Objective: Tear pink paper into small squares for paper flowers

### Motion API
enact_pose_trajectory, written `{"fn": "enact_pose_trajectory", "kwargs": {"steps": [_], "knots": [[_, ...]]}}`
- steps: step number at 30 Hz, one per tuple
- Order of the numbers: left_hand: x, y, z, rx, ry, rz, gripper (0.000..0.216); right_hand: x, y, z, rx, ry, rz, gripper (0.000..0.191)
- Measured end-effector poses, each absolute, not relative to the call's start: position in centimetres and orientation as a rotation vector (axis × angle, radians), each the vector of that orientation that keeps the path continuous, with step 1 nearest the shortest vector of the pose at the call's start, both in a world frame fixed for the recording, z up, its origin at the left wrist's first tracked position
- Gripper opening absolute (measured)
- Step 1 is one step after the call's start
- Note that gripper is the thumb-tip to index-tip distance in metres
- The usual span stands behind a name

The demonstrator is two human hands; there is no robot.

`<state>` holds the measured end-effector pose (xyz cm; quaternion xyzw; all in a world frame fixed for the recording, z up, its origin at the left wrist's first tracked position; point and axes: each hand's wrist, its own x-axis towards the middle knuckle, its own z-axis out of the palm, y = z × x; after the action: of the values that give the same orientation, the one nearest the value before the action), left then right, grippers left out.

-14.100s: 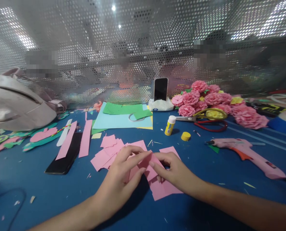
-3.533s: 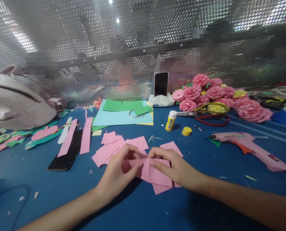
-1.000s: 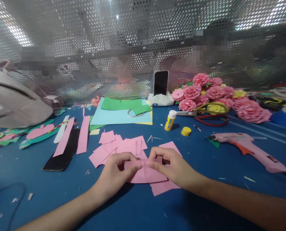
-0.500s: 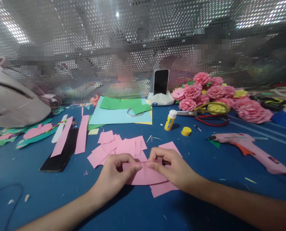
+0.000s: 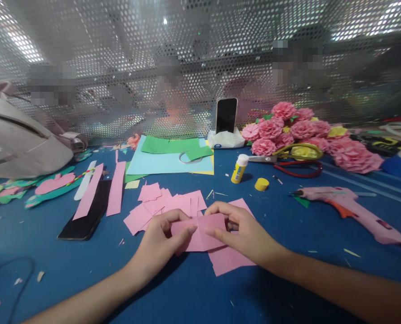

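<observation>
Between my two hands is a piece of pink paper (image 5: 202,238) with a crease down its middle. My left hand (image 5: 168,231) pinches its left part, thumb on the front and fingers behind. On the right part, my right hand (image 5: 239,229) grips it the same way. Under and beside my right hand lies another pink sheet (image 5: 227,263), partly covered. Just beyond my left hand is a loose pile of pink paper squares (image 5: 149,207).
A glue stick (image 5: 240,168) stands uncapped beside its yellow cap (image 5: 261,184). Scissors (image 5: 296,162), pink paper flowers (image 5: 284,128) and a pink glue gun (image 5: 352,209) lie right. Left are a dark phone (image 5: 86,220), pink strips (image 5: 115,189) and a bag (image 5: 21,135).
The held paper has tilted up, so more of its face and its centre crease show. Both hands have shifted only slightly and keep their pinch.
</observation>
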<state>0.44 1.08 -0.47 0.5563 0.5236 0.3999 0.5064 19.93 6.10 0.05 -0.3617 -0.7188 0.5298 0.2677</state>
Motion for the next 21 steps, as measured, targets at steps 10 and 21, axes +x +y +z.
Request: {"fn": "enact_pose_trajectory", "kwargs": {"steps": [10, 21], "knots": [[0.86, 0.97, -0.11, 1.542, 1.272, 0.985, 0.004, 19.85, 6.15, 0.07, -0.957, -1.961, 1.332, 0.012], [0.97, 0.89, -0.30, 1.593, 1.240, 1.020, 0.007, 19.58, 5.91, 0.44, -0.911, -2.065, 1.320, 0.007]]}}
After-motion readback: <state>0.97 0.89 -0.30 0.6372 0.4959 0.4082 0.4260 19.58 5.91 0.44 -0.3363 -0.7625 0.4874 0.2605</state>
